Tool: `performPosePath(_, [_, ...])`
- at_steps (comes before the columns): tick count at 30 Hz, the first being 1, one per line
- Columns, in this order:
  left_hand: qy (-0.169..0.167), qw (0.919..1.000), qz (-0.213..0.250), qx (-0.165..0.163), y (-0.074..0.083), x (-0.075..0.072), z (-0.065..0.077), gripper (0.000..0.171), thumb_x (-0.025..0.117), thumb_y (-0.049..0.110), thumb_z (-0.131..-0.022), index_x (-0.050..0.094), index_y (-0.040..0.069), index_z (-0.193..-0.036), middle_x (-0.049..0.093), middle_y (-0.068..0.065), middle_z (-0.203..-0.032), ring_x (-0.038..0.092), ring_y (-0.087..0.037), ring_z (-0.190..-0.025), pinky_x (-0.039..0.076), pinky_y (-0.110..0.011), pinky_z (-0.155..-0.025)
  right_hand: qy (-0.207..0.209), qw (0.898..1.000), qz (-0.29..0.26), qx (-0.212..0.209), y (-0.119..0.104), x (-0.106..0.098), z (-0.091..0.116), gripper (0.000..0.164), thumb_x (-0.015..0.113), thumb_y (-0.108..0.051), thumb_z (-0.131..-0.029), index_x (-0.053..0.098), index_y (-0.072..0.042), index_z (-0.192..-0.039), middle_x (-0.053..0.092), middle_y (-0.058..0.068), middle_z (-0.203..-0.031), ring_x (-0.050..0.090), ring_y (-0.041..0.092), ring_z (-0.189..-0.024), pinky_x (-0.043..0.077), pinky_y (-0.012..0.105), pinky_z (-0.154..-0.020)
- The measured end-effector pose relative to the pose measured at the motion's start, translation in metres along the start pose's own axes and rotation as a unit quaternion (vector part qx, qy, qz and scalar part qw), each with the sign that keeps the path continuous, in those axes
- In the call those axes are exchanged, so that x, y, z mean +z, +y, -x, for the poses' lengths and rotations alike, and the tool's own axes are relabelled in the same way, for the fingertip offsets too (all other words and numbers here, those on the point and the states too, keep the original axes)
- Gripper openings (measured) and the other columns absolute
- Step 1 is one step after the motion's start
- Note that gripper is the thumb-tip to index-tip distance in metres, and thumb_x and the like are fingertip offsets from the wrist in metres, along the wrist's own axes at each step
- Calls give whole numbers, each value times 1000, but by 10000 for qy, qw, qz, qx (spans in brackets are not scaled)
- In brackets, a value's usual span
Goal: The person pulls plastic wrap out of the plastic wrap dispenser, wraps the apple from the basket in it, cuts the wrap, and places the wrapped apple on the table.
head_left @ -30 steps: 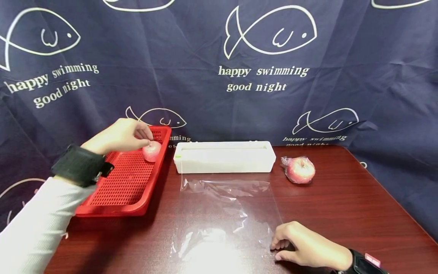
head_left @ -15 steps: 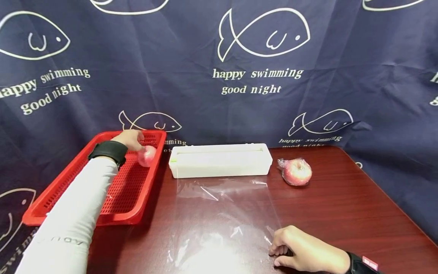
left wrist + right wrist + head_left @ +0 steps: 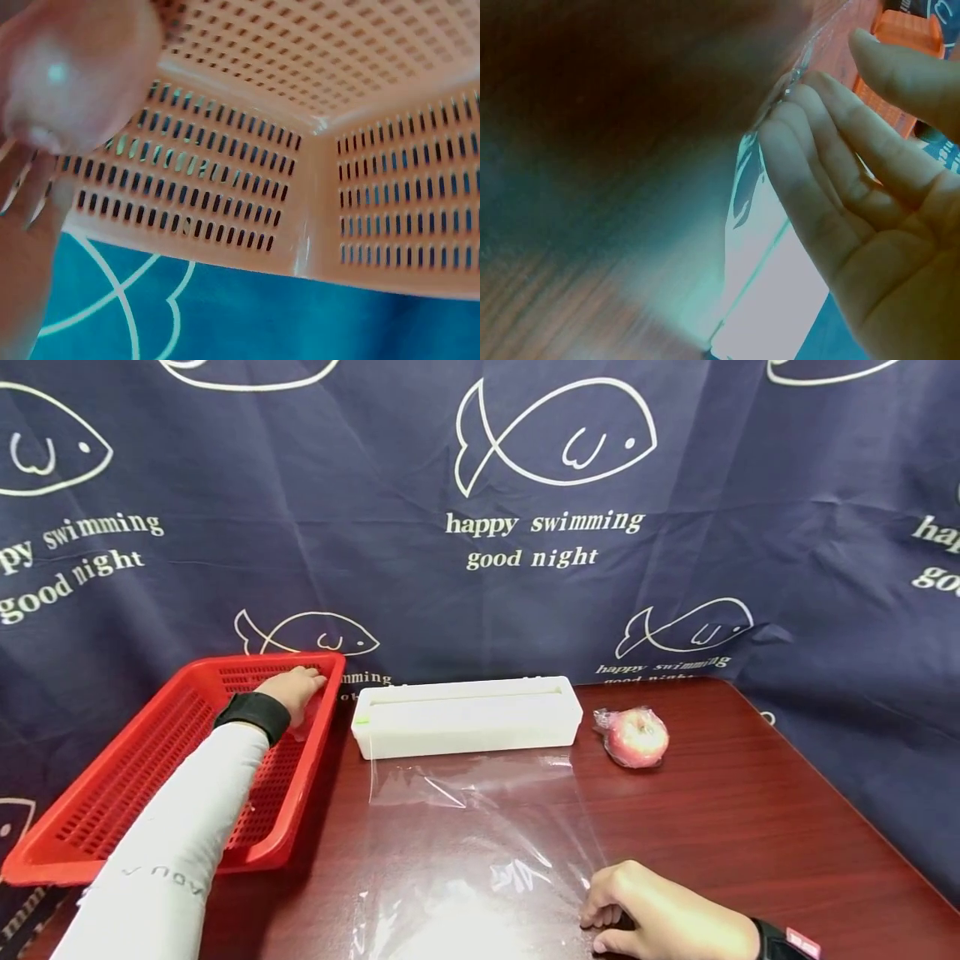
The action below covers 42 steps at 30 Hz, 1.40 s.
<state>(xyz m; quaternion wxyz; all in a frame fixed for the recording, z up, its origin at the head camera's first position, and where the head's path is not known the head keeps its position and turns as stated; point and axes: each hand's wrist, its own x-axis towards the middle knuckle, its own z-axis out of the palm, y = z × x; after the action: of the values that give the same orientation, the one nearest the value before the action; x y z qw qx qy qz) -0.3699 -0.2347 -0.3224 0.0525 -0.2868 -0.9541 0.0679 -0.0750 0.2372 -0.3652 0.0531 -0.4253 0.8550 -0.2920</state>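
In the head view my left hand (image 3: 294,687) reaches into the red basket (image 3: 288,814), by its far right wall. It holds an apple (image 3: 82,75), mostly hidden under the hand in the head view. The left wrist view has the fingers (image 3: 34,225) against the apple's underside, thumb out of frame. My right hand (image 3: 648,910) rests at the front right corner of a clear sheet of plastic wrap (image 3: 480,827). Its fingertips (image 3: 776,127) press the wrap's edge onto the table, with the thumb held apart. The wrap runs back to a white dispenser box (image 3: 468,722).
An apple wrapped in film (image 3: 636,737) sits right of the dispenser. All stand on a dark red-brown wooden table (image 3: 720,793). A navy curtain (image 3: 390,510) with white fish drawings hangs right behind. The table's right edge slopes off toward the front.
My left hand has moved from above the apple down over it, deeper in the basket. The right hand stays on the wrap's corner. The head view has shifted slightly right.
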Motion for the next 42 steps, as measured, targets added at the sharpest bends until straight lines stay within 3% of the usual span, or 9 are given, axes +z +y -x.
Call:
performPosePath(2, [75, 9998, -161, 76, -4, 8, 2, 79, 88, -2, -39, 63, 1, -114, 63, -20, -113, 57, -38, -106, 52, -53, -89, -20, 10000, -34, 8, -1, 1, -1, 14, 75, -14, -80, 69, -22, -91, 64, -16, -79, 53, -14, -71, 46, 5, -62])
performPosePath(6, [484, 9977, -336, 343, -10, 15, 8, 58, 78, -10, -51, 68, 5, -106, 67, -17, -105, 60, -39, -102, 53, -53, -86, -44, 10000, -56, 2, -3, 2, -3, 14, 75, -15, -80, 69, -21, -91, 64, -17, -79, 54, -14, -71, 47, 5, -63])
performPosePath(9, [569, 9970, -361, 375, -9, 10, 15, 47, 69, -13, -63, 67, 4, -107, 67, -19, -107, 61, -40, -104, 52, -54, -88, -29, 10000, -18, -69, -4, 2, -4, 14, 75, -14, -80, 69, -21, -90, 63, -17, -79, 53, -14, -71, 46, 4, -63])
performPosePath(12, [461, 9982, -302, 242, -8, 0, 22, 51, 70, -11, -61, 64, 0, -110, 64, -22, -110, 59, -41, -107, 51, -53, -89, 12, 9998, 64, -168, -4, 2, -5, 15, 76, -13, -79, 69, -22, -89, 63, -17, -77, 52, -15, -71, 45, 3, -63])
performPosePath(15, [444, 9989, -42, 119, -10, -12, 28, 60, 76, -6, -52, 59, -3, -110, 62, -21, -107, 58, -39, -104, 52, -51, -88, 58, 9996, 179, -208, -4, 2, -5, 15, 76, -13, -78, 69, -22, -88, 63, -17, -78, 52, -15, -72, 45, 2, -63])
performPosePath(20, [759, 9951, 617, -107, -20, -26, 38, 68, 83, 8, -42, 56, -2, -104, 60, -19, -100, 58, -37, -95, 51, -49, -83, 69, 9993, 323, -189, -3, 1, -4, 13, 77, -15, -78, 70, -22, -88, 65, -16, -80, 54, -14, -73, 45, 2, -64])
performPosePath(27, [1251, 9777, 1566, -636, -25, -49, 51, 72, 86, 20, -53, 54, -6, -111, 60, -26, -106, 57, -40, -97, 48, -54, -85, 209, 9969, 544, -527, 2, 1, -3, 15, 77, -13, -77, 70, -20, -88, 66, -14, -80, 54, -14, -74, 44, 1, -64])
performPosePath(35, [2037, 9559, 1969, -775, -2, -82, 57, 71, 88, 27, -56, 54, -3, -110, 60, -23, -103, 56, -36, -93, 45, -49, -82, 343, 9934, 716, -827, 6, 2, -4, 17, 79, -10, -73, 69, -17, -84, 64, -12, -78, 53, -15, -72, 42, 0, -62])
performPosePath(42, [2441, 9398, 2332, -531, 43, -107, 56, 70, 88, 24, -57, 54, -1, -113, 61, -19, -107, 57, -31, -97, 44, -44, -86, 322, 9940, 665, -807, 6, 4, -2, 16, 79, -11, -73, 69, -17, -84, 63, -12, -78, 53, -16, -73, 42, 0, -62])
